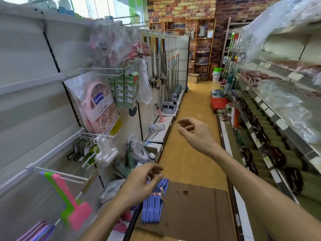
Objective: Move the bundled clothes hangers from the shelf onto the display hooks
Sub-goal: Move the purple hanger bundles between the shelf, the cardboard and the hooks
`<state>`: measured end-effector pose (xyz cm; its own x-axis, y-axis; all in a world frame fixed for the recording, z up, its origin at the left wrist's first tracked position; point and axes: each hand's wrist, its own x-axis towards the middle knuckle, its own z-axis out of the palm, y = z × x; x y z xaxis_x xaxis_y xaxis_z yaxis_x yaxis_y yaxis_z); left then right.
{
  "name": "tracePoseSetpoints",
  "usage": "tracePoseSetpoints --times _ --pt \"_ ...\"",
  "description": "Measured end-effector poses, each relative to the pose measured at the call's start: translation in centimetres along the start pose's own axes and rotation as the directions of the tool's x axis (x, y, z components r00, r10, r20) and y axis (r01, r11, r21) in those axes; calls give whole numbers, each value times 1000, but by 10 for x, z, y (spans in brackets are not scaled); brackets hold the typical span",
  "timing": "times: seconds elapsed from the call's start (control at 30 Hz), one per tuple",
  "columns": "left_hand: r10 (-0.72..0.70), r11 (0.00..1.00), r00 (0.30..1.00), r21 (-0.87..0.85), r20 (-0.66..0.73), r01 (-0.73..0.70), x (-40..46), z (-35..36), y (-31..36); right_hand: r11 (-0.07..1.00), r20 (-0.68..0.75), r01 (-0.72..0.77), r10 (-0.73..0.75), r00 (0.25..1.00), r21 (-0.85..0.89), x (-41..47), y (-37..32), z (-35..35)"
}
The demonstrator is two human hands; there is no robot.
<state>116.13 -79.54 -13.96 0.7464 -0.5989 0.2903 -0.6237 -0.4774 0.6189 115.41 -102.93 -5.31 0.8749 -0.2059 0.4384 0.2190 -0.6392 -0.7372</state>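
Note:
A bundle of blue clothes hangers (153, 202), tied with an orange band, lies at the left edge of a brown cardboard sheet (194, 207) low in the aisle. My left hand (141, 182) hovers just above the bundle's top end with loosely curled fingers and holds nothing. My right hand (194, 132) is raised over the aisle, fingers relaxed and empty. White wire display hooks (64, 174) stick out from the left shelving, one carrying pink, green and purple hangers (69, 199). More purple hangers (37, 231) hang at the lower left.
The left wall carries bagged pink drying racks (97, 108), green boxes (125, 91), white clips (106, 152) and hanging mops. Pink items (123, 221) lie on the bottom shelf. Shelves with bagged goods run along the right. The yellow floor aisle (196, 105) stretches ahead.

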Motion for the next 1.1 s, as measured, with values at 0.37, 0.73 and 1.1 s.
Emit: tracePoseSetpoints --times 0.37,0.73,1.1 --pt "8 998 988 -65 154 3 144 9 -129 976 -62 -196 190 980 -98 117 76 57" --pt "-106 984 981 -126 164 127 202 101 -262 930 -6 -344 346 938 -129 142 228 150" --pt "-149 987 952 -19 269 159 175 278 -432 941 7 -312 315 949 -131 132 439 272"
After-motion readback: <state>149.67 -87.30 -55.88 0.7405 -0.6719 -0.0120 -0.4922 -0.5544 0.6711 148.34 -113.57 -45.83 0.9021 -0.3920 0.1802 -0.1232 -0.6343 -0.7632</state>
